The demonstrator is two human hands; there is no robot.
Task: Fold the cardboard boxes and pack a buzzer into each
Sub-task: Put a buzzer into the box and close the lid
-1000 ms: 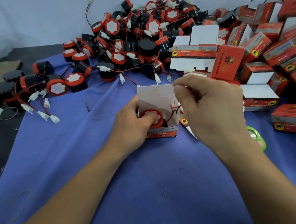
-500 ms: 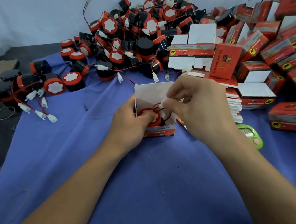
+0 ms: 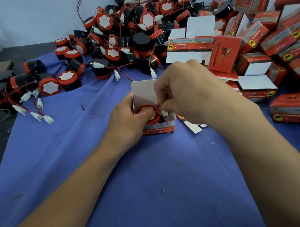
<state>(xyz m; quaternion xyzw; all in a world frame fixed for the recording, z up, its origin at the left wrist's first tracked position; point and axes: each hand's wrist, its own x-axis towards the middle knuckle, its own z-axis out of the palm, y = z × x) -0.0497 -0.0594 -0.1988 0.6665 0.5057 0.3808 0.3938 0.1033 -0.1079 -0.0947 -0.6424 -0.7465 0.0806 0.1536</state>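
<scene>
An open red-and-white cardboard box [image 3: 158, 129] stands on the blue cloth [image 3: 136, 183], its white lid flap [image 3: 144, 89] upright. Inside sits a red-and-black buzzer [image 3: 150, 113] with a white face. My left hand [image 3: 127, 123] grips the box's left side, thumb pressing on the buzzer. Above the box's right half, my right hand [image 3: 191, 95] pinches the buzzer's wire and white connector [image 3: 164, 113] down into the box.
A heap of loose buzzers [image 3: 124, 39] with wires lies at the back. Stacked packed red boxes [image 3: 281, 45] fill the right side. Flat unfolded boxes [image 3: 191, 45] lie behind my right hand. Stray connectors [image 3: 36, 114] lie at left.
My right hand has come down and leftward, bringing the wire and connector from above the box into its opening. The left hand has stayed on the box and buzzer.
</scene>
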